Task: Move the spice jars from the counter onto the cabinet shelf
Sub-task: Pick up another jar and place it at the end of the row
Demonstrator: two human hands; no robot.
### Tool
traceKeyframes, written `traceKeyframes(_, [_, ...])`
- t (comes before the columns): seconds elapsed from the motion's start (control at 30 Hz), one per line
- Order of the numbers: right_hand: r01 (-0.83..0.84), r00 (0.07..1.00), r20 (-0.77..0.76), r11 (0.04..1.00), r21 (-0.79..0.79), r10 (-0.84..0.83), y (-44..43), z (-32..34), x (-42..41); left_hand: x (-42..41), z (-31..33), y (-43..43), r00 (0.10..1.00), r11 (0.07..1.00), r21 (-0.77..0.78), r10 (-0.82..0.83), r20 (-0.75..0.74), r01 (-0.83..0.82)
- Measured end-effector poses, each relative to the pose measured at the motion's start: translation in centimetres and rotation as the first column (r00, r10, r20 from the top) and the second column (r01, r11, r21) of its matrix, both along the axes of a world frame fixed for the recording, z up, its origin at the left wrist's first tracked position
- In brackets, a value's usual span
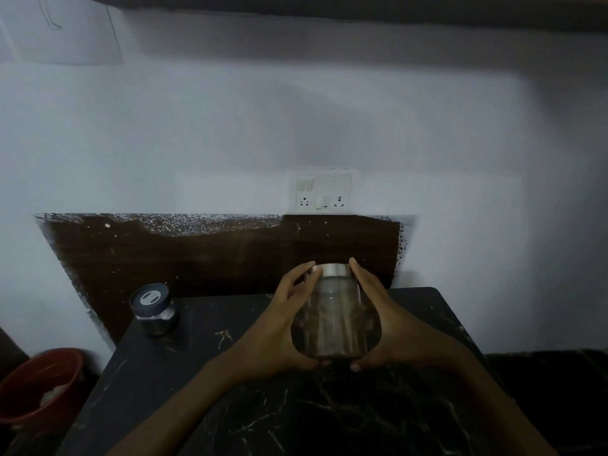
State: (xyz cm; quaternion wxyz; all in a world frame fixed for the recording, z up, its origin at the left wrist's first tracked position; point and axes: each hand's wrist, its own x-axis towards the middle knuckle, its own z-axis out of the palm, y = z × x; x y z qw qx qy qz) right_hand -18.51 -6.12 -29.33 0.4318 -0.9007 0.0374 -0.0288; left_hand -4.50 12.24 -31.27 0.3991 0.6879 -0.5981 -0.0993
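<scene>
Jar (332, 320) clamped between left hand (273, 334), right hand (388, 330) grip; blue-lid jar (153, 309) at counter (263, 406) back-left edge.

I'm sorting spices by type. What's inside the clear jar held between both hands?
Through the glass jar show pale brown upright streaks, perhaps sticks; blur hides what they are. The left hand and right hand cover its sides, the metal lid its top.

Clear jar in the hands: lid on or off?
On. The silver lid caps the clear jar, gripped at its sides by the left hand and right hand. Cannot tell if tight.
</scene>
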Motion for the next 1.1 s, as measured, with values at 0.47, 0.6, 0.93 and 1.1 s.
traceKeyframes(0.47, [-0.027,0.999,0.027,0.999,0.042,0.025,0.2,1.0,-0.8,-0.5,1.4,0.3,0.986,0.998,-0.021,-0.060,-0.153,0.057])
traceKeyframes(0.6, [0.029,0.997,0.066,1.000,0.011,-0.030,0.8,1.2,-0.5,-0.5,1.7,0.3,0.983,0.996,0.009,-0.082,-0.163,0.084])
traceKeyframes(0.93, [0.015,0.999,0.034,0.999,0.043,-0.017,0.2,1.9,-1.2,-1.0,2.8,0.5,0.957,0.992,-0.075,-0.118,-0.265,0.102])
traceKeyframes(1.1, [0.015,1.000,-0.003,0.999,0.039,-0.015,0.0,2.2,-1.1,-0.7,2.5,0.2,0.959,0.991,-0.017,-0.133,-0.250,0.133])
